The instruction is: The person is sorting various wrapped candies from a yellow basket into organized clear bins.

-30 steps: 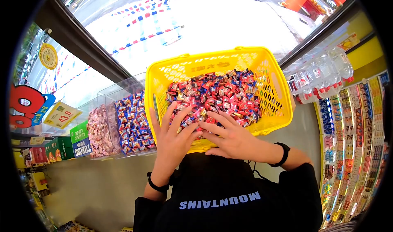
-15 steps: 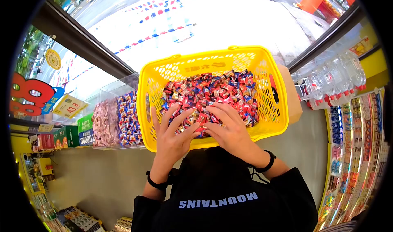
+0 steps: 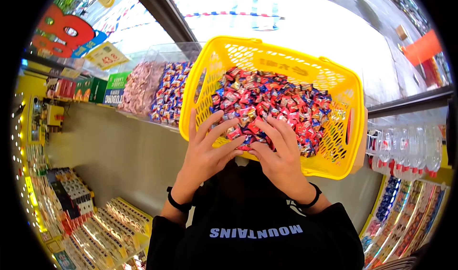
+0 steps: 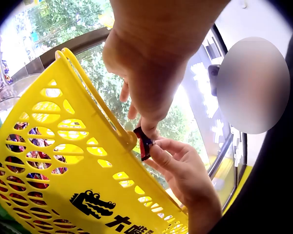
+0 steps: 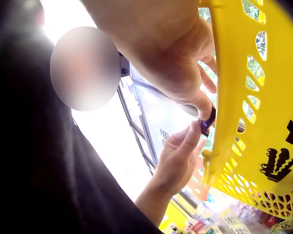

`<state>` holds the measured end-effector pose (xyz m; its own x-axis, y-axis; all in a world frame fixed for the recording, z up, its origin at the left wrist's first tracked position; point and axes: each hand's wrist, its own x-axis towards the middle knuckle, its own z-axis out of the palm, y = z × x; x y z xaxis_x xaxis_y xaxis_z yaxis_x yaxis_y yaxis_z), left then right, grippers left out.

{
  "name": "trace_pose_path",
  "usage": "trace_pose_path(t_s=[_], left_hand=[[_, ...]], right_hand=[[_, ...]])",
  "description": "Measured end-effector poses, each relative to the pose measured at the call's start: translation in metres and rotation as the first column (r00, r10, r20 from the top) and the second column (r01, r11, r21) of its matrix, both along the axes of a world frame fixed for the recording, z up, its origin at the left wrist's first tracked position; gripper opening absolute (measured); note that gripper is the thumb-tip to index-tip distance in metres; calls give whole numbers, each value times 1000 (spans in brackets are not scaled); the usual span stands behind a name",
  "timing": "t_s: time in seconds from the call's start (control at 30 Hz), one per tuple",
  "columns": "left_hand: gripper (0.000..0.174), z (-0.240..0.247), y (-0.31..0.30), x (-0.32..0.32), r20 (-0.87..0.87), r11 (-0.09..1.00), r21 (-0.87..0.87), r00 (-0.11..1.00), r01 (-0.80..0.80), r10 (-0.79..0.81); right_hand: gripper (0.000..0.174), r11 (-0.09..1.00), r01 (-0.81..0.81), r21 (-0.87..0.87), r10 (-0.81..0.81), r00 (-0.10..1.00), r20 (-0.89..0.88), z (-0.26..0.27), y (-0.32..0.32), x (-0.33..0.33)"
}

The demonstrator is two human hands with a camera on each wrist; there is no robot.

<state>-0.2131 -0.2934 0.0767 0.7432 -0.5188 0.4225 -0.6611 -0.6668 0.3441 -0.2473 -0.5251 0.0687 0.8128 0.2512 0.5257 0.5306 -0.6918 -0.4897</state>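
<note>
A yellow basket point(image 3: 353, 158) full of small wrapped candies point(image 3: 272, 100), mostly red and dark blue, stands in front of the person. Both hands meet over its near rim. One dark, red-edged wrapped candy point(image 4: 144, 144) sits between the hands' fingertips, outside the rim in the left wrist view. The left hand point(image 3: 207, 146) pinches one end with thumb and finger, its other fingers spread over the basket. From the other side the right hand point(image 3: 284, 162) pinches the opposite end. The purple wrapper point(image 5: 208, 122) also shows in the right wrist view.
Clear bins with pink candies point(image 3: 140, 86) and blue candies point(image 3: 169, 91) adjoin the basket on the left. A cardboard box point(image 3: 360, 150) shows under its right side. Water bottles point(image 3: 405, 146) and shelves of goods point(image 3: 400, 212) stand at the right, a window beyond the basket.
The head view has turned, so basket and bins sit further right or higher in it. The right hand's fingers have swung to point more forward; both hands stay together at the near rim.
</note>
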Motion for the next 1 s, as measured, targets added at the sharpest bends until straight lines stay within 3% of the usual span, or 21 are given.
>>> trace_pose_path(t_s=[0.27,0.47,0.73,0.87,0.9,1.0], left_hand=[[23,-8,61,22,70,989,-150,998,12,-2],[18,-15,160,62,116,984,-178,993,12,9],[14,-29,276,122,33,1000,-14,999,-5,5],[29,-56,297,145,27,997,78,999,-20,18],[46,-64,303,151,30,996,88,999,-23,20],[54,-72,308,161,-22,988,131,996,-84,88]], right_hand=[[12,995,-21,-94,24,999,28,5,54,19],[18,993,-16,-113,24,998,66,9,158,52],[11,989,1,-150,-5,1000,-23,-23,281,113],[13,980,4,-198,-38,985,-167,-66,295,130],[14,983,-10,-183,-30,976,-214,-75,296,133],[13,971,-39,-237,-29,960,-279,-94,298,144]])
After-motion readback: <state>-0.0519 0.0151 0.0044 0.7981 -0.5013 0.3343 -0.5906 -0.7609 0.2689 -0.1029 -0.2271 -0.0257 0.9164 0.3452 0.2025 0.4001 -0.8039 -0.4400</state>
